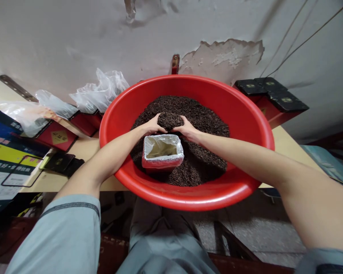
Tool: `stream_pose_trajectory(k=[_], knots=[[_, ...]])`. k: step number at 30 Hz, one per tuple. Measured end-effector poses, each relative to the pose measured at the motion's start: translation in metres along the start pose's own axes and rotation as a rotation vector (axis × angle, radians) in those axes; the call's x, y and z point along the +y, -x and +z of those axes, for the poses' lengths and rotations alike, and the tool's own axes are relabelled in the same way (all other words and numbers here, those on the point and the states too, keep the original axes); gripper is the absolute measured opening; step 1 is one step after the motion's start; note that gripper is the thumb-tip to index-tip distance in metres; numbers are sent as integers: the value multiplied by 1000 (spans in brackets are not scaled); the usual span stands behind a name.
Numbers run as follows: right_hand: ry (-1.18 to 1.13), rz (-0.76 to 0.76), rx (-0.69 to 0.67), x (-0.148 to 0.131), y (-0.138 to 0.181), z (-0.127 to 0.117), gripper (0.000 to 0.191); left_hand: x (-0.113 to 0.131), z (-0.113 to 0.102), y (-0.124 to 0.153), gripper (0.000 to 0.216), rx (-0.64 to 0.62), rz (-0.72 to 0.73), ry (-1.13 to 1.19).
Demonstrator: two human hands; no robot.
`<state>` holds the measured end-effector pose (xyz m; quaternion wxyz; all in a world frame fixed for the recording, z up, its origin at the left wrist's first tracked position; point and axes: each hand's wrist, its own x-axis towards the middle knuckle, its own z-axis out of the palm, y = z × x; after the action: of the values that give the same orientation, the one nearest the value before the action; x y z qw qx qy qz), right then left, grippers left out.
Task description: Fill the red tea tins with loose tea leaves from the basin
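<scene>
A big red plastic basin stands on the table edge, filled with dark loose tea leaves. Inside it sits a small red box lined with a clear plastic bag, its mouth open upward. My left hand and my right hand are cupped together just behind the box, holding a heap of tea leaves between them. Both forearms reach over the basin's near rim.
Red boxes with black lids stand at the right behind the basin. More red boxes and crumpled plastic bags lie at the left, with printed cartons beyond. A peeling wall rises behind.
</scene>
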<state>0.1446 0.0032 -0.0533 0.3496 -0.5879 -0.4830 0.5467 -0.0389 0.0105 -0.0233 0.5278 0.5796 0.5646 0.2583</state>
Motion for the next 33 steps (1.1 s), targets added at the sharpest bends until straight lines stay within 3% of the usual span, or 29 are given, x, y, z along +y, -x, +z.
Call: stream_pose_trajectory(k=[9,15,23,29,33], knots=[[-65,5,23,-2,1,1,99,1,0,-1,113,3,7,19],[-178,-54,20,-33,13,-1,96,27,-11,12,112,24,114,77],[-131,-172,-36,-81,75,-11,87,63,-19,78,95,92,288,41],[-49,-145,-164,-81,123,-10,79,59,-15,137,90,-7,237,-57],[44,-214,-157,-77,141,-3,77,56,-15,152,81,81,216,-332]])
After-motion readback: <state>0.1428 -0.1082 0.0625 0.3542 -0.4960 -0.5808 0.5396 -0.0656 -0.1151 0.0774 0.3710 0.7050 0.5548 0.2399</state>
